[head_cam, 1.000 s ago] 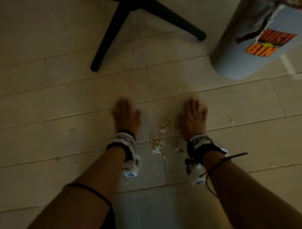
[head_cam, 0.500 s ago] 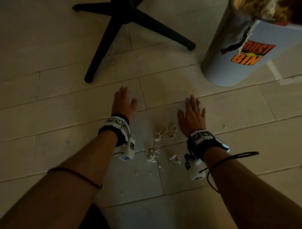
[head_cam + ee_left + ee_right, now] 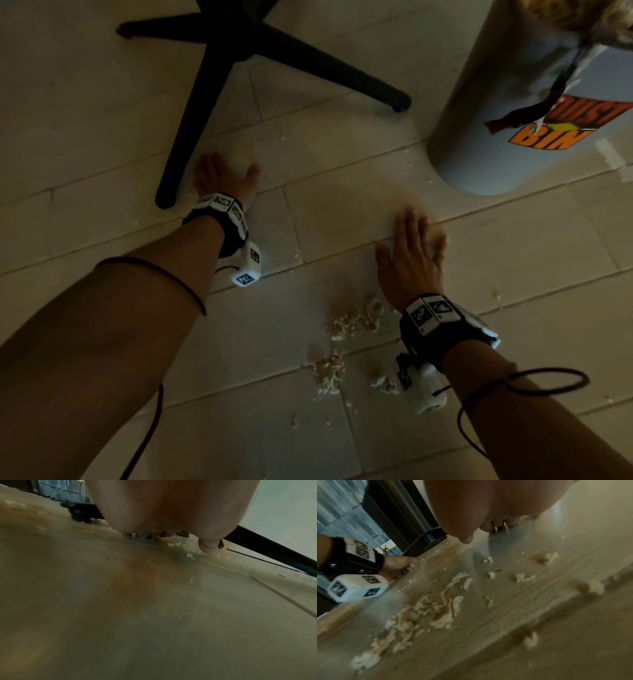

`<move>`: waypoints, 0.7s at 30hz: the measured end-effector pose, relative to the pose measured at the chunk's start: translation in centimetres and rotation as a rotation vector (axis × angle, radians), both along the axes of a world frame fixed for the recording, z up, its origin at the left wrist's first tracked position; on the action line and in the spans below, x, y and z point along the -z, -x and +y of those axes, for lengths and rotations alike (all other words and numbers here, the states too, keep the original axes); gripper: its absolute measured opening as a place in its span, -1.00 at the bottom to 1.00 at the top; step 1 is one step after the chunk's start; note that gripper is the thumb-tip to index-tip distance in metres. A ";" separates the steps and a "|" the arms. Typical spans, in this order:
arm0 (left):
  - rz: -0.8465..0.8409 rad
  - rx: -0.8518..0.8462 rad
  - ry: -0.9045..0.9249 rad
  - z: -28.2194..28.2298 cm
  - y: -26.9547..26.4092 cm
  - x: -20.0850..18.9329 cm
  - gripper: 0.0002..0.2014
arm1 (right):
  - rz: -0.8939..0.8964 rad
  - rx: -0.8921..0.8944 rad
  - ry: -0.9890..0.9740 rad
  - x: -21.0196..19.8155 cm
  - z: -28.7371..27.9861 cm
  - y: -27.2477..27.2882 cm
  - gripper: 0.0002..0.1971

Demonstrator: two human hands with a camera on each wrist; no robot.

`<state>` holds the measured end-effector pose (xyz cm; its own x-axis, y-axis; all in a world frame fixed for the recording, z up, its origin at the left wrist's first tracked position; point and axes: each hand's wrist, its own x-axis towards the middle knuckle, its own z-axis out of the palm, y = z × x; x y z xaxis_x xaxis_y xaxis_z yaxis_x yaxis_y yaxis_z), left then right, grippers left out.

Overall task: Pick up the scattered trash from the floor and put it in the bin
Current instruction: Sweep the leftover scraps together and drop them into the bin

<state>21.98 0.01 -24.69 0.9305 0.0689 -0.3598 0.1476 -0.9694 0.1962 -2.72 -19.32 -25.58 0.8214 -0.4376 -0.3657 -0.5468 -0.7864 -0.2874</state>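
The pale noodle-like scraps (image 3: 356,320) lying well short of the bin (image 3: 507,144) are looking light, soft and crumbly, best scooped from the heap's edges, and I am spreading my right hand (image 3: 409,253) and left hand (image 3: 222,176) flat, fingers straight, holding nothing.

Your head camera looks down from high up at the floor (image 3: 342,212), both arms and the bin (image 3: 513,137). Each wrist camera sits low, very near the floor, looking along the hand. The right wrist view shares the crumbs (image 3: 426,608) and your left hand (image 3: 397,566) with the head view.
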 end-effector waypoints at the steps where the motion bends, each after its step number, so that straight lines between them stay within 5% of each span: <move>1: -0.003 -0.025 0.022 -0.2 -0.7 -0.3 -0.10 | -0.005 -0.003 0.008 -0.3 0.1 0.2 -0.34; 10: 0.041 -0.056 0.155 -1.6 -6.6 -1.4 -0.03 | -0.001 0.008 -0.046 -1.2 -0.5 -0.3 -0.40; 16: 0.013 0.416 0.091 -6.9 -5.2 -1.4 -0.06 | -0.028 0.017 -0.041 -1.2 -0.5 -0.1 -0.42; 21: 0.077 1.093 0.071 -9.2 3.4 -1.2 -0.04 | -0.048 0.008 -0.032 -1.1 -0.5 -0.1 -0.35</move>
<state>18.58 -9.14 -23.52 0.4516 -0.8023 -0.3904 -0.7700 -0.5715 0.2837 -2.62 -19.77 -24.52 0.8350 -0.4330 -0.3397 -0.5381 -0.7717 -0.3389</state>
